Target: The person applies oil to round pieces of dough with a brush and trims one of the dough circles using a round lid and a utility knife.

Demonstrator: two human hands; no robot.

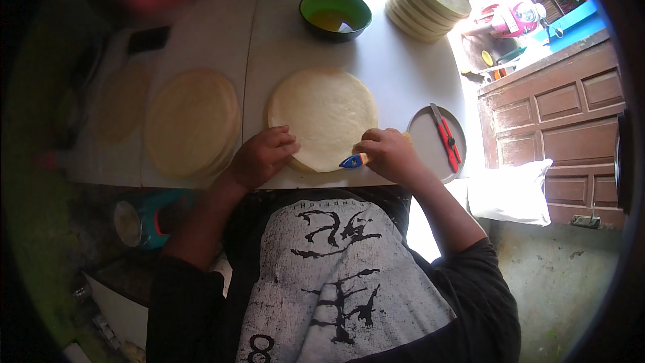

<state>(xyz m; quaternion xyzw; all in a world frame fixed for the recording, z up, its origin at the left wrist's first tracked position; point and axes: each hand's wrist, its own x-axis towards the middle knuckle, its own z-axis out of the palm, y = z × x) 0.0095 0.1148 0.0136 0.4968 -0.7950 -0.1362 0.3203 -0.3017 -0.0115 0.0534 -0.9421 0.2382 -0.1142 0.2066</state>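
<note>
A stack of thin round pale sheets [322, 116], which look like dough or wrappers, lies on the white table before me. My left hand [267, 156] touches the stack's near left edge with bent fingers; whether it pinches the top sheet is hidden. In my right hand [388, 154] is a brush [354, 161] with a blue-ended handle. The handle end points left over the near right edge of the stack, and yellowish bristles show past the hand on the right. Beyond the stack stands a green bowl [335, 14] with yellowish liquid in it.
At right, a red utility knife [446, 138] lies on a round grey tray [423, 126]. A taller pile of round sheets [428, 5] stands at the far right corner. Leftward lie another round stack [194, 123] and a flat round piece [123, 103]. A white bag [511, 194] is by the brown door [554, 101].
</note>
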